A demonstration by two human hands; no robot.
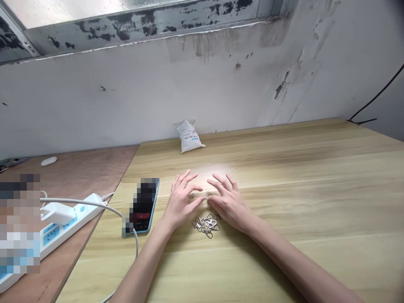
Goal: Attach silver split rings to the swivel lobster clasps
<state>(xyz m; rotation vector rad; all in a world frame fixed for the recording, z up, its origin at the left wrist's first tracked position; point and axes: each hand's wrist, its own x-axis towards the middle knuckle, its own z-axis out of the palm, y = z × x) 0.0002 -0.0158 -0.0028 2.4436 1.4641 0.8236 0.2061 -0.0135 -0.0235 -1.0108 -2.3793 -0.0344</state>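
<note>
My left hand (183, 199) hovers over the table with its fingers spread, index finger and thumb apart. Its thumb tip reaches a small metal piece (207, 199), too small to name. Facing it, my right hand (227, 202) has that piece at its fingertips, the other fingers raised and spread. Just below the hands lies a small pile of silver swivel clasps (206, 225), partly hidden by my right hand. A small metal ring (191, 196) shows beside the left index finger.
Left of my hands lies a phone (145, 210), partly pixelated, with a white cable (94, 203) passing over it. A power strip (75, 223) runs along the brown table at left. A white plastic packet (190, 136) stands near the wall on the wooden tabletop (315, 181).
</note>
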